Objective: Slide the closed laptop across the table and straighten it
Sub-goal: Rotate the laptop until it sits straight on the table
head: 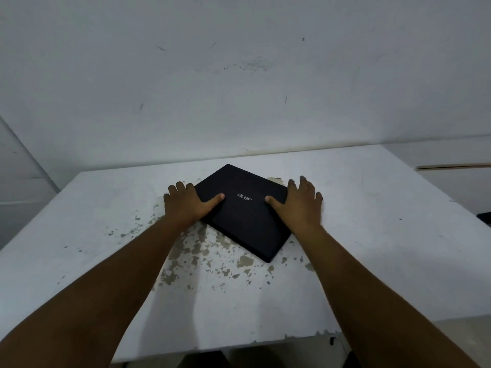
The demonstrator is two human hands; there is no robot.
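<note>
White scuffed wall [239, 75] behind, white table [372, 248] with chipped paint patches in the middle; closed black laptop [244, 216] lay flat on it toward the far-centre, lid up, logo visible. Key relation: it sat skewed, long axis running diagonally from far-left to near-right, one corner pointing at the wall and the opposite one at the person, so nowhere near square to the table edge. Left hand [186, 205] was spread flat over the left corner, thumb on the lid, fingers spilling past the edge toward the table. Right hand [300, 205] likewise splayed on the right corner, thumb on the lid; neither closed around anything, just palms pressing down. Laptop sat between the two hands, both about equally near. Judgement: straightening needed a counter-clockwise twist, right hand pushing away, left pulling back; slip risk under flat palms
</note>
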